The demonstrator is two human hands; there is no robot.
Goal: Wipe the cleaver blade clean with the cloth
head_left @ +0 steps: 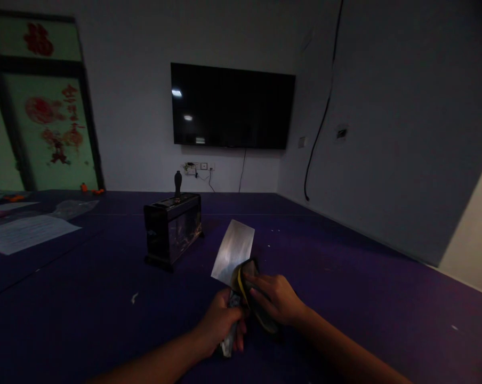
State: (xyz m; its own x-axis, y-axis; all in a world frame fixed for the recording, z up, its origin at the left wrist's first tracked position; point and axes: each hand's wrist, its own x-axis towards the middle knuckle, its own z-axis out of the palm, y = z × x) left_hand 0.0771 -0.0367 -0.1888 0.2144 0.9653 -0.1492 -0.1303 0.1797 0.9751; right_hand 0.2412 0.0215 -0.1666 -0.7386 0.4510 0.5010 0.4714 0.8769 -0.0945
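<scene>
— What did we see of the room?

— It was dim. A purple surface [345, 277] ran back to the wall, where a dark television [232, 105] hung. Taking the black box [172, 226] as our landmark: the television was above and behind it, sockets [199, 167] sat on the wall just behind it, and white papers [25, 232] lay well to its left, below a window with red decorations [51, 125]. A black cable [323, 114] trailed down the wall to its right.

— And the hands?

— In front of the box, nearer us. Our left hand [221, 320] was closed around the handle of a broad metal blade [233, 249], which tilted up toward the box. Our right hand [276, 298] pressed a dark cloth with a yellow edge [247, 280] against the blade's base, fingers curled over it.
</scene>
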